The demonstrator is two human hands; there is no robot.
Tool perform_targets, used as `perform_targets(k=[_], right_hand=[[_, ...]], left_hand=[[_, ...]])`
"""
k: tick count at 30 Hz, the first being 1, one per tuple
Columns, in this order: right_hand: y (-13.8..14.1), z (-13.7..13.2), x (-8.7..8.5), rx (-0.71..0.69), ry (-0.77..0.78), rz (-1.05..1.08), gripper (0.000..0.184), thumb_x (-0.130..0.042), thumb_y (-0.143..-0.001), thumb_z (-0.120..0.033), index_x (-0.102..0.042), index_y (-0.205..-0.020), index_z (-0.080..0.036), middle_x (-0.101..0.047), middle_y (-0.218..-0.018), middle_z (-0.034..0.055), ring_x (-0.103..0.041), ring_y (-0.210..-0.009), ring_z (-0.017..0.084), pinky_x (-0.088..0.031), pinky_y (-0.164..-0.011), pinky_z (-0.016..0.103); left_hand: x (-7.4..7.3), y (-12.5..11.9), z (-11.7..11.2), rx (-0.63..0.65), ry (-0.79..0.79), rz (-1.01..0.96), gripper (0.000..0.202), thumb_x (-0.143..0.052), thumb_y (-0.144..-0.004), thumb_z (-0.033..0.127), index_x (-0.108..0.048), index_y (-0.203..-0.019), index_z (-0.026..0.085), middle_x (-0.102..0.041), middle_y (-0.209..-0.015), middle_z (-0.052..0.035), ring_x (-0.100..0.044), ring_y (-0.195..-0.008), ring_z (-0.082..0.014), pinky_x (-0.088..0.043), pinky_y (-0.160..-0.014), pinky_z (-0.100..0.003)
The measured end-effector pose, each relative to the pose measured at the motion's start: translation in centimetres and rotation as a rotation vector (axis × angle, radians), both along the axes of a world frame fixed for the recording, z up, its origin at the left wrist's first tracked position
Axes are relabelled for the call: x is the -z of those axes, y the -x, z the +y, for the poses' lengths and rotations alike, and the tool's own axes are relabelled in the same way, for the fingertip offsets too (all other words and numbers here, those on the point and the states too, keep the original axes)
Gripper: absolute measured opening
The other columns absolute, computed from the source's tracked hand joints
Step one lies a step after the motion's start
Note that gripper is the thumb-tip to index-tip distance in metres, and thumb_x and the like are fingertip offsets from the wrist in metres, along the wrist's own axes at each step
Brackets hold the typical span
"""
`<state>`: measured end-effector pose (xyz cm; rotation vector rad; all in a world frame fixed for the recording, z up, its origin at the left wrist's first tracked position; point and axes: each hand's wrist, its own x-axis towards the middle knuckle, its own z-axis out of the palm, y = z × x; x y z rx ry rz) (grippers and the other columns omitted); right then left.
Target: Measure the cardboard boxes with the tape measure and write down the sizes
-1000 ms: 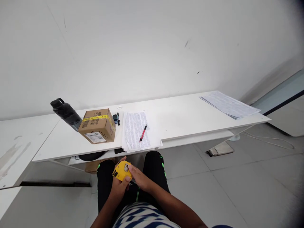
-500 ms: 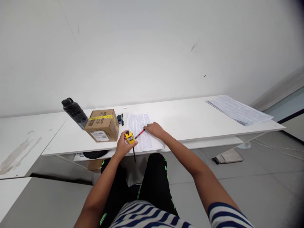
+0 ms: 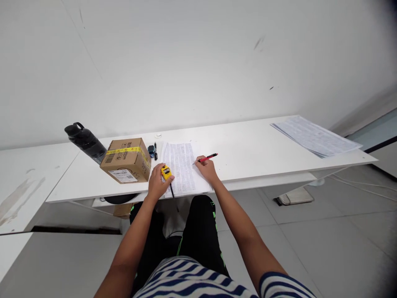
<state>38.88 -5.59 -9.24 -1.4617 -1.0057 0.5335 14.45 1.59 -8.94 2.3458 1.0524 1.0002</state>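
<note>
A yellow tape measure [image 3: 166, 172] is gripped in my left hand [image 3: 157, 182], over the left edge of a written sheet of paper [image 3: 181, 165]; its black strap hangs down past the table's front edge. My right hand [image 3: 206, 169] is closed round a red pen [image 3: 211, 157], whose tip points left at the paper's right side. Small dense writing covers much of the sheet. Left of my left hand sits a cardboard box [image 3: 125, 159] with yellow tape and a white label.
Behind the box a dark bottle [image 3: 85, 140] stands. Small dark items [image 3: 153, 151] lie between box and paper. More written sheets [image 3: 316, 134] rest at the right end of the white table [image 3: 242, 145]. A wall rises behind it.
The red pen has turned in my right hand, from pointing toward the tape measure to a writing grip at the paper. My left hand has lowered slightly with the tape measure.
</note>
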Motion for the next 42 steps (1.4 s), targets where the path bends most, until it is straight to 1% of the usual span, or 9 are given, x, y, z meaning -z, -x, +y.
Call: perform_targets(k=[3, 7, 15, 20, 26, 31, 36, 39, 42], right_hand=[[-0.06, -0.12, -0.07, -0.006, 0.019, 0.015, 0.024, -0.057, -0.077, -0.040, -0.063, -0.070, -0.018, -0.062, -0.070, 0.0014, -0.052, -0.064, 0.015, -0.040, -0.063, 0.028], [-0.14, -0.12, 0.13, -0.031, 0.091, 0.004, 0.035, -0.055, -0.082, -0.047, -0.060, -0.063, -0.018, -0.057, -0.058, 0.0006, -0.051, -0.059, 0.015, -0.039, -0.060, 0.028], [-0.12, 0.03, 0.37, -0.045, 0.133, -0.062, 0.033, -0.053, -0.082, -0.048, -0.057, -0.066, -0.020, -0.052, -0.056, -0.0017, -0.047, -0.056, 0.014, -0.036, -0.058, 0.027], [-0.12, 0.02, 0.31, -0.086, 0.135, -0.127, 0.034, -0.052, -0.081, -0.046, -0.052, -0.060, -0.020, -0.050, -0.057, -0.0018, -0.046, -0.058, 0.014, -0.035, -0.059, 0.028], [-0.12, -0.01, 0.38, -0.071, 0.137, -0.117, 0.032, -0.052, -0.081, -0.046, -0.053, -0.062, -0.020, -0.051, -0.058, -0.0013, -0.046, -0.059, 0.014, -0.035, -0.058, 0.027], [-0.20, 0.05, 0.60, -0.060, 0.131, -0.110, 0.033, -0.051, -0.082, -0.047, -0.055, -0.064, -0.020, -0.054, -0.060, -0.0006, -0.048, -0.060, 0.015, -0.037, -0.059, 0.028], [-0.27, 0.05, 0.47, -0.028, 0.118, -0.116, 0.032, -0.051, -0.082, -0.046, -0.050, -0.063, -0.021, -0.051, -0.058, -0.0017, -0.046, -0.060, 0.014, -0.035, -0.061, 0.028], [-0.34, 0.07, 0.56, -0.046, 0.117, -0.119, 0.032, -0.051, -0.082, -0.047, -0.049, -0.063, -0.021, -0.049, -0.058, -0.0021, -0.044, -0.060, 0.014, -0.034, -0.061, 0.028], [-0.45, 0.13, 0.77, -0.104, 0.116, -0.104, 0.032, -0.052, -0.082, -0.046, -0.052, -0.064, -0.020, -0.052, -0.061, -0.0014, -0.047, -0.063, 0.015, -0.036, -0.063, 0.028]], left_hand=[[0.23, 0.20, 0.11, 0.027, 0.001, -0.051, 0.049, -0.055, -0.090, 0.043, -0.049, -0.132, 0.019, -0.053, -0.136, -0.0143, -0.050, -0.131, -0.0262, -0.041, -0.109, -0.044], [0.25, 0.38, -0.09, 0.027, 0.006, -0.091, 0.045, -0.051, -0.092, 0.041, -0.052, -0.131, 0.018, -0.052, -0.138, -0.0138, -0.050, -0.131, -0.0247, -0.042, -0.108, -0.042], [0.15, 0.45, -0.29, 0.012, 0.054, -0.055, 0.052, -0.053, -0.090, 0.040, -0.049, -0.137, 0.019, -0.056, -0.134, -0.0132, -0.054, -0.126, -0.0256, -0.046, -0.103, -0.041], [0.09, 0.72, -0.20, 0.027, 0.111, -0.078, 0.050, -0.053, -0.089, 0.038, -0.050, -0.136, 0.020, -0.058, -0.134, -0.0114, -0.058, -0.119, -0.0243, -0.048, -0.098, -0.039], [0.13, 0.88, -0.10, 0.000, 0.198, -0.077, 0.043, -0.048, -0.090, 0.037, -0.056, -0.129, 0.021, -0.068, -0.119, -0.0080, -0.065, -0.102, -0.0229, -0.051, -0.090, -0.038], [0.37, 0.70, 0.09, -0.020, 0.179, -0.061, 0.043, -0.047, -0.091, 0.038, -0.057, -0.129, 0.021, -0.069, -0.115, -0.0080, -0.065, -0.102, -0.0241, -0.051, -0.090, -0.040], [0.36, 0.65, 0.18, 0.041, 0.206, -0.116, 0.042, -0.050, -0.091, 0.040, -0.055, -0.129, 0.021, -0.064, -0.124, -0.0093, -0.063, -0.109, -0.0229, -0.050, -0.092, -0.038], [0.34, 0.63, 0.19, 0.046, 0.222, -0.137, 0.043, -0.052, -0.090, 0.041, -0.055, -0.129, 0.022, -0.063, -0.125, -0.0097, -0.062, -0.110, -0.0227, -0.050, -0.094, -0.038], [0.35, 0.60, 0.21, 0.040, 0.221, -0.155, 0.042, -0.052, -0.091, 0.042, -0.055, -0.127, 0.022, -0.061, -0.125, -0.0097, -0.061, -0.113, -0.0228, -0.049, -0.097, -0.039]])
